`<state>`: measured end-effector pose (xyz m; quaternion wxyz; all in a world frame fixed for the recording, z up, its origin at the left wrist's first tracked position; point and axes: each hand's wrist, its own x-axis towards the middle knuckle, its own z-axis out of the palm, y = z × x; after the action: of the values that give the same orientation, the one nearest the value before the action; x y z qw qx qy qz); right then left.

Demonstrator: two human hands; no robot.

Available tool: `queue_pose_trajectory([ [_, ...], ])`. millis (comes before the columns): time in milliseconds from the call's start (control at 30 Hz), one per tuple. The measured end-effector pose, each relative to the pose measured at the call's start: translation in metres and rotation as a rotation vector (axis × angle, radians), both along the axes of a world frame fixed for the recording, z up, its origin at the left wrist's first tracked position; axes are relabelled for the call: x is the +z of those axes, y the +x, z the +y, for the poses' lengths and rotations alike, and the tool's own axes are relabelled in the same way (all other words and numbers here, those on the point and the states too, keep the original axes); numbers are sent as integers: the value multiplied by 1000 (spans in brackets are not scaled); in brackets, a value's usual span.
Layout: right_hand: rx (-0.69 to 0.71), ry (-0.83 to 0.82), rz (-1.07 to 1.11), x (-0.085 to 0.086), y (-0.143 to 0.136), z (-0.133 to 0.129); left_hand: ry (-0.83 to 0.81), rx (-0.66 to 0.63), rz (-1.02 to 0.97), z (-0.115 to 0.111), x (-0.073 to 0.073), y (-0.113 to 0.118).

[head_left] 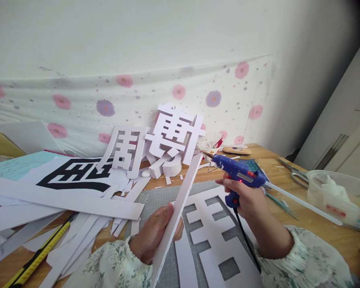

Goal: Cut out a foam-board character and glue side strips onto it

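Observation:
My left hand (156,230) is closed round a long white foam board strip (177,214), which slants upward on edge. In my right hand (249,198) is a blue hot glue gun (238,171); its small red light glows and a clear glue stick (303,203) juts from the back. The gun's nozzle points left, close to the strip's upper end; I cannot tell whether they touch. Beneath both hands a white cut-out foam board character (211,250) lies flat on a grey cutting mat (165,196).
White foam characters (175,132) lean against the flowered cloth (156,92) at the back. Foam offcuts (75,236), a printed character sheet (81,174) and a yellow utility knife (39,254) lie left. Scissors (297,176) and a clear plastic tub (342,196) stand right.

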<state>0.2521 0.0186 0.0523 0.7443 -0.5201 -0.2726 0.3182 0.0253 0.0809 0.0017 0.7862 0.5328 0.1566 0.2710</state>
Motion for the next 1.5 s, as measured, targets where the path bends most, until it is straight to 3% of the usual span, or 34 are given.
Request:
queue_pose_trajectory([
  [667, 55, 84, -50, 0, -5, 1, 31, -144, 17, 0, 8, -1],
  [1033, 45, 214, -3, 3, 3, 2, 20, -87, -1, -4, 7, 1],
  [1500, 143, 146, -81, 2, -7, 0, 32, -142, 1, 0, 4, -2],
])
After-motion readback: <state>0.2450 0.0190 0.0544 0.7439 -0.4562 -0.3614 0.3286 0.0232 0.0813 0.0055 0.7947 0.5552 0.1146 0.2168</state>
